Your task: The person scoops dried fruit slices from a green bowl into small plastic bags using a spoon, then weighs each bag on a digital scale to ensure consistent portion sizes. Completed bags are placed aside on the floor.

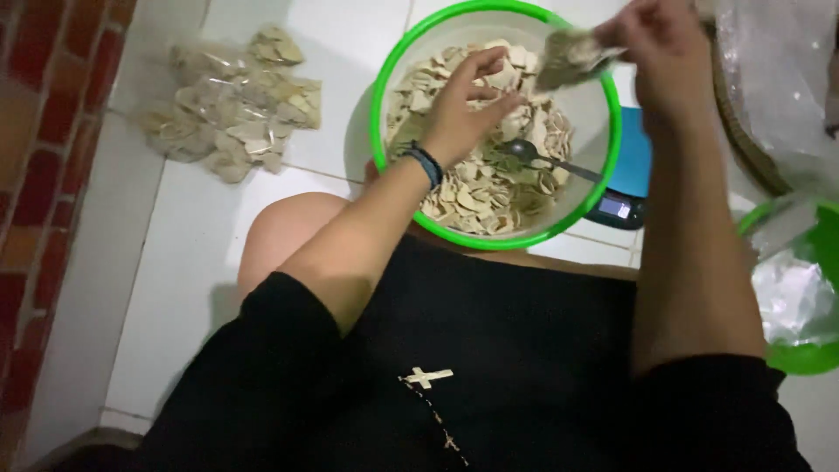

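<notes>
A clear bowl with a green rim (pixel 381 79) sits on the white tile floor in front of me, filled with pale chips (pixel 472 197). A metal spoon (pixel 546 160) lies in the chips. My left hand (pixel 468 100) hovers over the bowl with fingers pinched on a chip. My right hand (pixel 660 44) is raised above the bowl's far right side, gripping a small clear bag (pixel 572 54) partly filled with chips. A dark band circles my left wrist.
Several filled clear bags of chips (pixel 232 109) lie on the floor at the left. A blue digital scale (pixel 625 188) sits behind the bowl at right. A big clear plastic sack (pixel 778 79) and a second green bowl (pixel 800 345) are at right. Brick wall on the left.
</notes>
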